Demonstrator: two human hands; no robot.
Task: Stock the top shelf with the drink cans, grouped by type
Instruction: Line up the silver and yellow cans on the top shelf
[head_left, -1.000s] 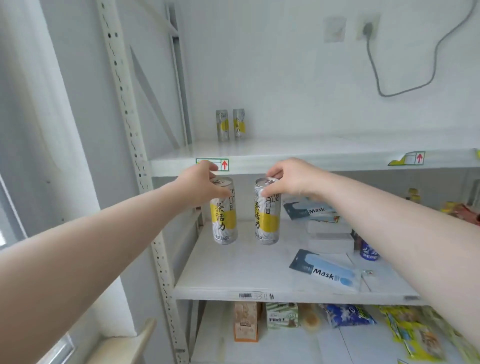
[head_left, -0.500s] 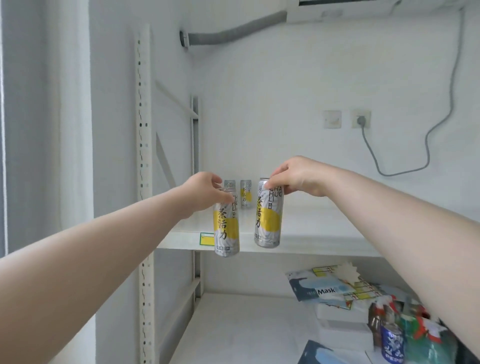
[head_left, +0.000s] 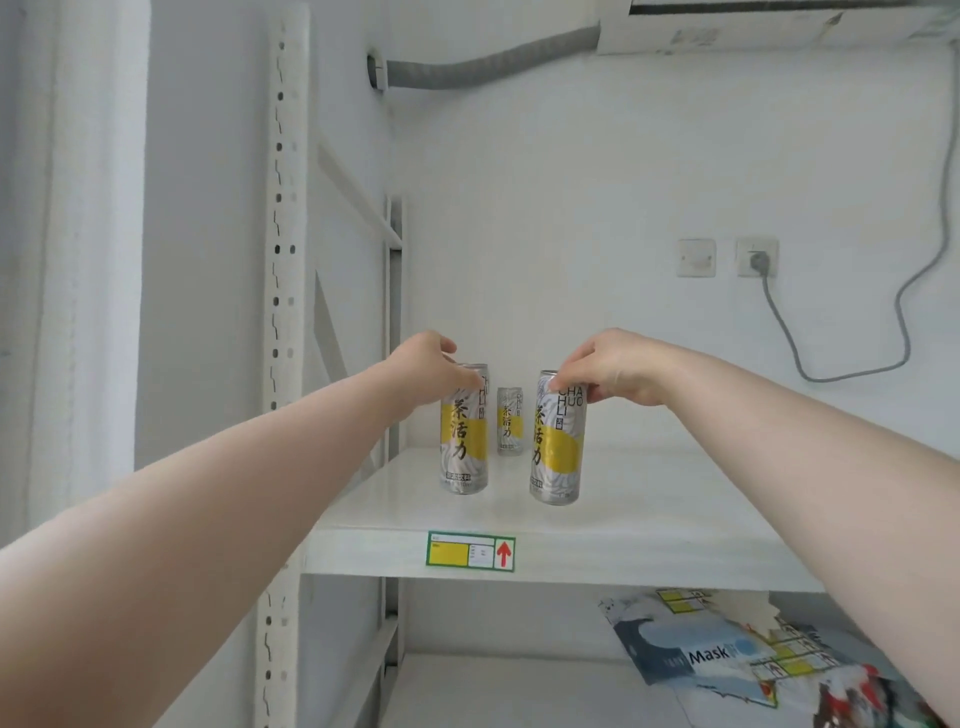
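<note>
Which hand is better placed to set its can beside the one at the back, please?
Probably the left hand: the left can looks deeper over the shelf, nearer the back can, than the right can.

Grey corrugated hose (head_left: 488, 65) runs from a wall hole to the air conditioner (head_left: 779, 26). Wall switch (head_left: 696, 257) beside socket (head_left: 757, 244), plug (head_left: 759, 260) in, grey cable (head_left: 836, 380) looping right. Perforated white upright (head_left: 283, 260) left. Green-bordered yellow label (head_left: 470, 551), red arrow. "Mask" packet (head_left: 696, 652) on lower shelf (head_left: 519, 691).
</note>
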